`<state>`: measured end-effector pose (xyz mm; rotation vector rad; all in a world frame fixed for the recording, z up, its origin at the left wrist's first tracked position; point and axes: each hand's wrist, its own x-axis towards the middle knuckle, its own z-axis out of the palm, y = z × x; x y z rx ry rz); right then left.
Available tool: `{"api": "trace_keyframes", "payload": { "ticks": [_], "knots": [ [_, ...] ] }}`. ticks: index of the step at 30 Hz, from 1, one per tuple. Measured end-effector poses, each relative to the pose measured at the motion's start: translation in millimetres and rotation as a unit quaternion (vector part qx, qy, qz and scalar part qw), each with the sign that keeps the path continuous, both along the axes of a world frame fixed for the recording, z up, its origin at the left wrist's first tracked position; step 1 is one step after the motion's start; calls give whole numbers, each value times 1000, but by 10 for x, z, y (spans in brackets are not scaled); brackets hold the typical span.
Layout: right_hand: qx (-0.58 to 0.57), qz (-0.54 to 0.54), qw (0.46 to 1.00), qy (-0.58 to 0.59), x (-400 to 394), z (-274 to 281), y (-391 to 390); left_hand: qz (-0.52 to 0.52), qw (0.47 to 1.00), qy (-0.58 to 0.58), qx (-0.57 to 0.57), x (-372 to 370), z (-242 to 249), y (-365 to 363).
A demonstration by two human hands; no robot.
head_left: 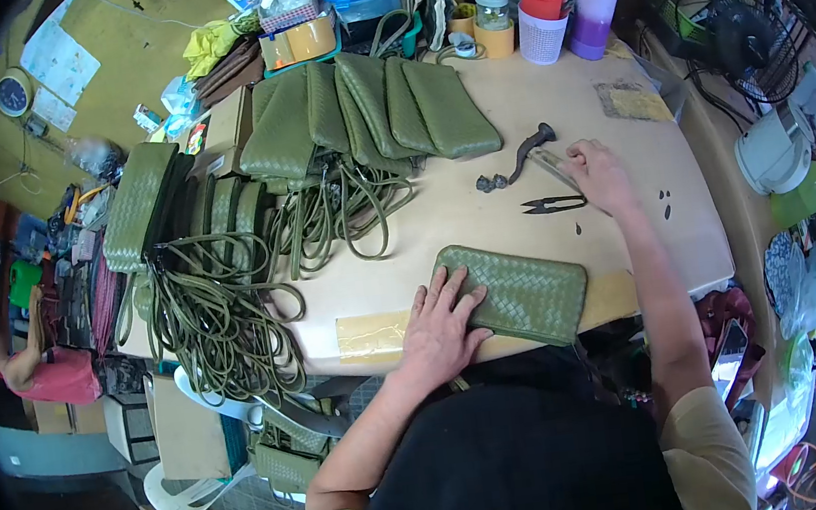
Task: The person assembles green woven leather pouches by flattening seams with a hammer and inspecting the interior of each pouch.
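A green woven leather pouch (523,292) lies flat at the table's near edge. My left hand (442,332) rests on its left end with the fingers spread. Further up and to the right, my right hand (604,177) has its fingers bent together at the end of a slim pale tool (549,166); its exact kind is hard to make out. Close by are black thread snips (553,204) and a dark, curved tool with a rounded head (529,148). Small dark lumps (491,183) sit to the left of that curved tool.
Several green woven pouches (452,109) are stacked at the back, with bundled green straps (224,316) hanging off the left edge. Along the back stand a purple bottle (595,7) and a red cup (542,0). A fan (745,35) is at right; another person (49,371) is at far left.
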<state>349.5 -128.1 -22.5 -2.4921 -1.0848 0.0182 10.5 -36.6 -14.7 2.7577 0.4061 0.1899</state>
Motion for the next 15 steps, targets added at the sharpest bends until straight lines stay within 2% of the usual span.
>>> {"api": "trace_keyframes", "payload": {
  "ticks": [1, 2, 4, 5, 7, 10, 11, 13, 15],
  "knots": [
    [-71, 18, 995, 70, 84, 25, 49, -12, 1000, -4, -20, -22, -3, 57],
    [-72, 21, 995, 69, 116, 20, 79, 0, 999, -9, -36, -37, -26, 76],
    [-167, -1, 986, 25, 69, 93, 110, 3, 1000, 8, -18, -26, 1, 69],
    [-164, -2, 986, 24, 52, 96, 88, 0, 1000, 24, 4, 0, 27, 93],
    [-55, 97, 993, -31, -30, 73, -47, 24, 999, 18, 18, 82, 49, 31],
    [-71, 129, 989, 25, -92, 155, -97, 55, 996, 38, 56, 259, 110, -52],
    [-72, 128, 989, 26, -128, 143, -66, 61, 992, 66, 83, 298, 144, -61],
    [-156, 71, 981, -87, -192, 65, 43, 54, 992, 72, 89, 301, 174, -51],
    [-136, 37, 985, -102, -120, -4, 91, 38, 991, 35, 126, 244, 87, -66]
  ]
}}
